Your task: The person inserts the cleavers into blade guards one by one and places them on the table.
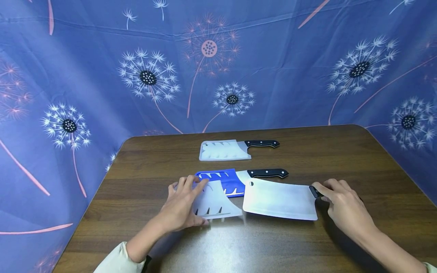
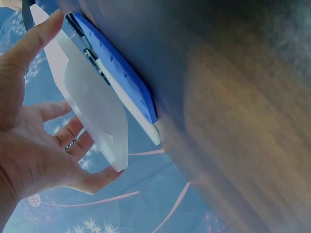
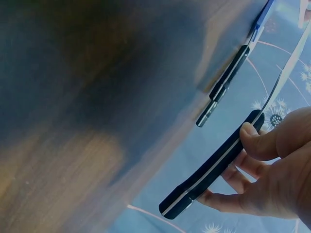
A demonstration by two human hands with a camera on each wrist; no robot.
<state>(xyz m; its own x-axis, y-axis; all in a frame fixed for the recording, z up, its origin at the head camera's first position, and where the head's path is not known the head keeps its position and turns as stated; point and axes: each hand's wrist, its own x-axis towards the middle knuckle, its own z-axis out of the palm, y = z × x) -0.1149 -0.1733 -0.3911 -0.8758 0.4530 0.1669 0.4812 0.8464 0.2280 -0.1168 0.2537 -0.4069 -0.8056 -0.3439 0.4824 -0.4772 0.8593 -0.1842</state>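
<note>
My left hand [image 1: 181, 207] grips a white plastic blade cover [image 1: 218, 201] by its edges, thumb at the lower edge and fingers at the upper. In the left wrist view the cover [image 2: 90, 97] is held up off the table. My right hand [image 1: 348, 207] pinches the black handle [image 3: 214, 167] of a bare cleaver between thumb and fingers. The cleaver's broad blade [image 1: 280, 199] points left, its tip end close to the cover's wide end. Behind both lies a knife in a blue cover [image 1: 230, 184], partly hidden by the white cover and the blade.
Farther back on the wooden table [image 1: 136, 242] lies a smaller cleaver in a white cover [image 1: 223, 150], its black handle [image 1: 262, 143] to the right. The blue-covered knife's handle [image 1: 268, 173] also points right. A blue dandelion-print cloth [image 1: 273, 49] hangs behind the table.
</note>
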